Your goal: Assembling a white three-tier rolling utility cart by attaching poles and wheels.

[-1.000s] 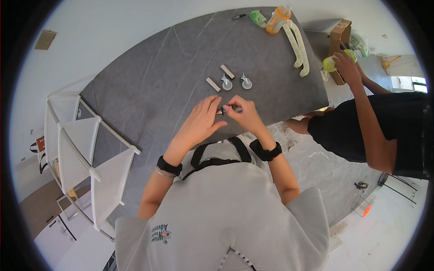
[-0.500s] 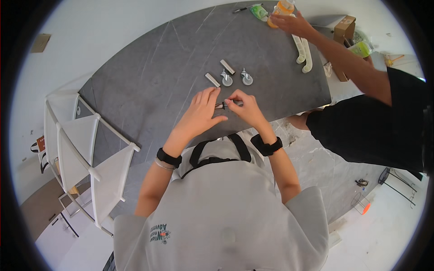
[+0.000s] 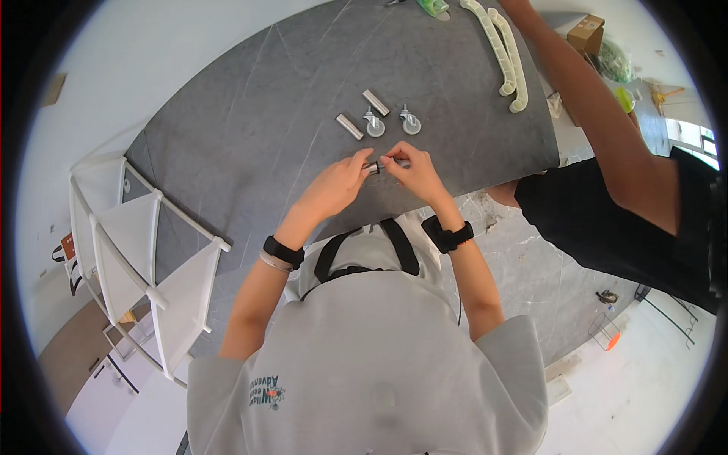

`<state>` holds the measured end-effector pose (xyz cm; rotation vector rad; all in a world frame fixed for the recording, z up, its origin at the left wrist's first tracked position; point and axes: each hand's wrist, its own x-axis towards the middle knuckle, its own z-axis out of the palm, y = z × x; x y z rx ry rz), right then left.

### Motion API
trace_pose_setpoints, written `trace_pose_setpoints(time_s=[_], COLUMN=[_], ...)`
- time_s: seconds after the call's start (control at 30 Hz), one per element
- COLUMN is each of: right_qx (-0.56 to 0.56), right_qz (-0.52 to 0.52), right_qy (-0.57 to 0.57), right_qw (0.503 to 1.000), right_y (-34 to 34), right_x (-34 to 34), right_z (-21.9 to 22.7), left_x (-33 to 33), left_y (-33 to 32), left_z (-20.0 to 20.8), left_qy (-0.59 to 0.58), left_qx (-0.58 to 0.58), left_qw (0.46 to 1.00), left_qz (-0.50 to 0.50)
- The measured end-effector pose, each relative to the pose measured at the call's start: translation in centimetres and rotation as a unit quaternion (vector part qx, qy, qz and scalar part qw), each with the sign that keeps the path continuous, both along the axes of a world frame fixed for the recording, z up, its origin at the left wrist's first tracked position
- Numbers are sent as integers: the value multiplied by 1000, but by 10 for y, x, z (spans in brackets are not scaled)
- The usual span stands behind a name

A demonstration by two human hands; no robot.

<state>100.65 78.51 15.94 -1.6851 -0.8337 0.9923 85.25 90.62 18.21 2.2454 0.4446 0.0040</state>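
My left hand (image 3: pixel 336 186) is closed on a short metal tube (image 3: pixel 371 168), its fingers and thumb around one end. The tube's other end has a dark rim and faces my right hand (image 3: pixel 413 173). That hand pinches a small greyish part right at the tube's end; its shape is mostly hidden by the fingers. Just beyond my hands lie two loose metal tubes, a nearer one (image 3: pixel 349 127) and a farther one (image 3: pixel 375 102). Beside them two swivel casters stand with threaded stems, a left caster (image 3: pixel 374 123) and a right caster (image 3: pixel 410 121).
Two curved cream plastic bars (image 3: pixel 502 57) lie on the grey table (image 3: pixel 250 129) at the far right. A co-worker's arm (image 3: pixel 584 91) reaches across that corner. At the left stands a white tiered rack (image 3: pixel 182 303). A cardboard box (image 3: pixel 586 34) sits beyond the table.
My left hand's fingers have closed in around the tube, where they were more spread. The co-worker's hand has gone out of the top of the view, which has shifted slightly.
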Motion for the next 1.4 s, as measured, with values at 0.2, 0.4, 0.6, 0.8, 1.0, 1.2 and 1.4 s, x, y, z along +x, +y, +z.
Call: trace_pose_setpoints(time_s=[0.2, 0.4, 0.6, 0.8, 1.0, 1.2, 1.4], right_qx=[30, -80, 49, 24, -56, 76, 103], right_qz=[10, -128, -87, -24, -38, -93, -130], right_qy=[-20, 38, -196, -193, -359, -273, -111], right_qw=[999, 988, 976, 981, 931, 954, 980], right_y=[3, -11, 44, 98, 102, 82, 48], right_x=[11, 64, 96, 102, 87, 127, 74], right_z=[-7, -7, -50, -120, -115, -118, -64], left_x=[17, -24, 30, 77, 69, 4, -132], left_y=[1, 48, 88, 94, 97, 89, 7], left_z=[17, -16, -41, -116, -105, -44, 10], left_qy=[157, 148, -20, 9, -8, -71, -38], left_qx=[51, 93, 202, 220, 229, 234, 235], left_qw=[986, 984, 978, 975, 967, 946, 871], left_qz=[1, 43, 44, 42, 116, 213, 429])
